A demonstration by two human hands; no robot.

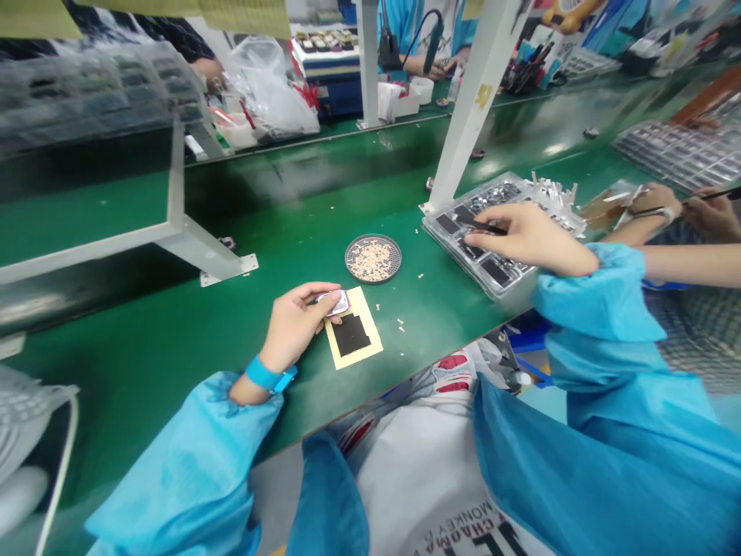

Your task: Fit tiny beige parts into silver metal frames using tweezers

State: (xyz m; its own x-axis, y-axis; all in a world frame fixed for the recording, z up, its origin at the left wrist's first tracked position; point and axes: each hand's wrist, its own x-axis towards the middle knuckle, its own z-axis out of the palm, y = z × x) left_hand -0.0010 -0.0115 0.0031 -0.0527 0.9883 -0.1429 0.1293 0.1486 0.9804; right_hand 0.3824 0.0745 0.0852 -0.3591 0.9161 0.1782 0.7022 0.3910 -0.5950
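- Landmark: a round dark mesh dish point(373, 236) on the green workbench mat point(144, 347), heaped with tiny pale pieces point(370, 261).
- Below and left of the dish, the left hand point(295, 328) is nearly closed, pinching a small pale piece with a pink edge point(336, 303) between thumb and fingers.
- Directly under that hand, just below the dish, lies a yellow card point(370, 341) bearing a black notched patch point(350, 336).
- To the dish's right, the right hand point(532, 239) is closed around dark tweezers point(486, 226), their tips down among black rectangular pads point(495, 272) in a clear plastic tray point(447, 251). Whether the tips have hold of a pad, I cannot tell.
- Farther right of the dish, beyond the tray, a co-worker's hand point(709, 216) holds another pair of tweezers point(715, 196).
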